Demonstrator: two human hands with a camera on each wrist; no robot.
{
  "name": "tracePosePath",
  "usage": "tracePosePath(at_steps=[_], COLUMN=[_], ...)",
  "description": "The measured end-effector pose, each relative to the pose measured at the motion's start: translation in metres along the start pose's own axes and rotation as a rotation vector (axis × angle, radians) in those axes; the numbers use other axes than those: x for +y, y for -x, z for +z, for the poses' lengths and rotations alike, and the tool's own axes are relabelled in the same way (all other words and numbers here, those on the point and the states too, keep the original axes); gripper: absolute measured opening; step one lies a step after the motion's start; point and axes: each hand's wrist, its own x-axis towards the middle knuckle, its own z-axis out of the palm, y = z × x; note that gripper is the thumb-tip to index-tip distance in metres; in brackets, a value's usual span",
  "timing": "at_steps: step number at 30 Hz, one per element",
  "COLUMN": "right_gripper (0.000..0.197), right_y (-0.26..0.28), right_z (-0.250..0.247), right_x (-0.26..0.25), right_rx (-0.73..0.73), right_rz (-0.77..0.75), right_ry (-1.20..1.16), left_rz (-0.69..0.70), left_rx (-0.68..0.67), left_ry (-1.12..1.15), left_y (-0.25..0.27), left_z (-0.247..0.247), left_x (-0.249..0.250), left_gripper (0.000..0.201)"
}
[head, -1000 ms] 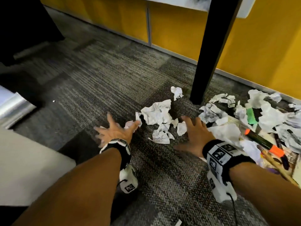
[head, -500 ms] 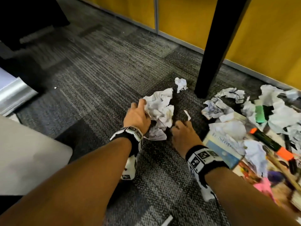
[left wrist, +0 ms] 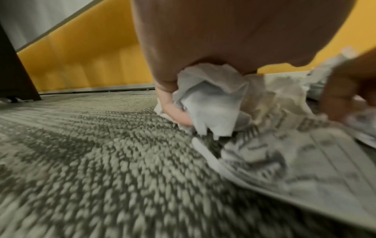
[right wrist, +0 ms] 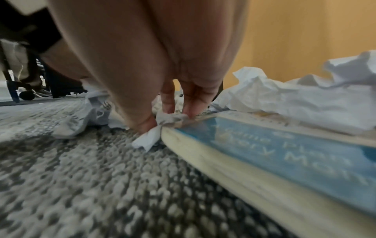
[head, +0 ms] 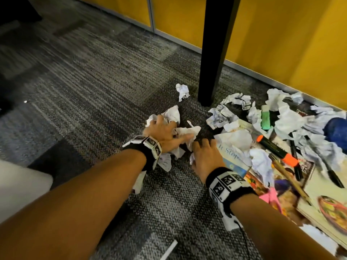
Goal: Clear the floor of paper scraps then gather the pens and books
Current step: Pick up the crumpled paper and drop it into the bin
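Crumpled white paper scraps litter the grey carpet [head: 105, 102]. My left hand [head: 169, 128] grips a wad of crumpled paper [head: 173, 113]; the left wrist view shows the fingers curled round that wad [left wrist: 209, 103]. Just to its right, my right hand [head: 203, 142] pinches a small paper scrap [right wrist: 162, 125] between thumb and fingertips. The pinch is at the corner of a blue-covered book [head: 232, 164], also visible as the book [right wrist: 284, 145]. More scraps [head: 234, 137] lie on the book. An orange highlighter [head: 276, 149], a green highlighter [head: 265, 117], black pens [head: 294, 156] and a pencil [head: 289, 179] lie among papers to the right.
A black table leg [head: 214, 53] stands just beyond the hands, in front of a yellow wall [head: 281, 44]. A picture-covered book [head: 328, 203] lies at the right. One paper ball [head: 182, 91] sits left of the leg. A white object [head: 22, 184] is at the left edge.
Both hands went from flat and spread on the carpet to curled. The left hand swept scraps rightward into a wad; the right hand moved to the book's corner and pinched a scrap.
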Motion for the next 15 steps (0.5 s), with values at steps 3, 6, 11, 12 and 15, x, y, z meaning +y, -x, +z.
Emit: tracePosePath(at_steps=[3,6,11,12,15], right_gripper=[0.038,0.03,0.031,0.032,0.043], right_y=[0.0,0.0,-0.024,-0.031,-0.047], right_z=[-0.014,-0.034,-0.057,-0.057,-0.035], right_x=[0.005,0.011,0.006,0.001,-0.022], right_rx=[0.026,0.161,0.474,0.463,0.254], right_rz=[-0.023,-0.011,0.144,0.157,0.086], right_ry=[-0.016,-0.269,-0.44,-0.444,-0.342], left_rz=[0.025,0.033,0.086,0.1,0.113], left_rx=[0.03,0.106,0.103,0.106,0.131], left_ry=[-0.119,-0.093,-0.017,0.003,0.079], left_y=[0.022,0.032,0.046,0.048,0.048], left_z=[0.016,0.031,0.039,0.041,0.045], left_x=[0.003,0.001,0.004,0.004,-0.004], left_gripper=[0.103,0.072,0.046,0.046,0.047])
